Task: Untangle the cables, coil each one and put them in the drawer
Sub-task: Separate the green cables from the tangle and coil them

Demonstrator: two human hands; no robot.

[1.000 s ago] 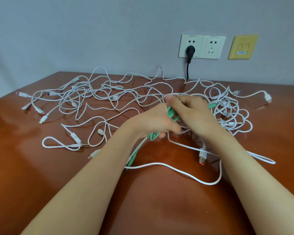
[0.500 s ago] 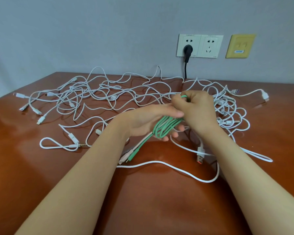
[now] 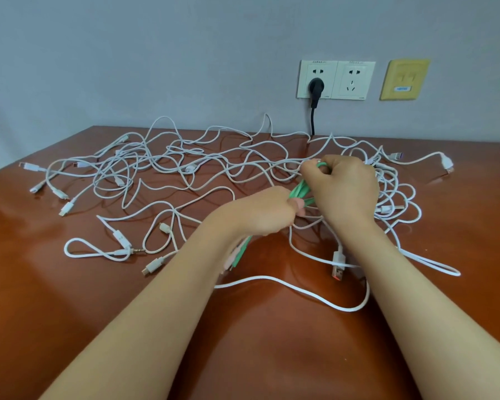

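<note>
brown table [image 3: 70, 298], grey wall [image 3: 127, 53]

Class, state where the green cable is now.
Head view, centre-right: the green cable is held by the left hand and right hand, over white cables.

glossy wooden table [image 3: 70, 298], matt white cables [image 3: 185, 157]

Brown glossy bench [image 3: 70, 327]. Grey wall [image 3: 156, 53]: double white socket [image 3: 354, 79], black plug [image 3: 315, 87] inserted left; yellow plate [image 3: 404, 79] right.
</note>
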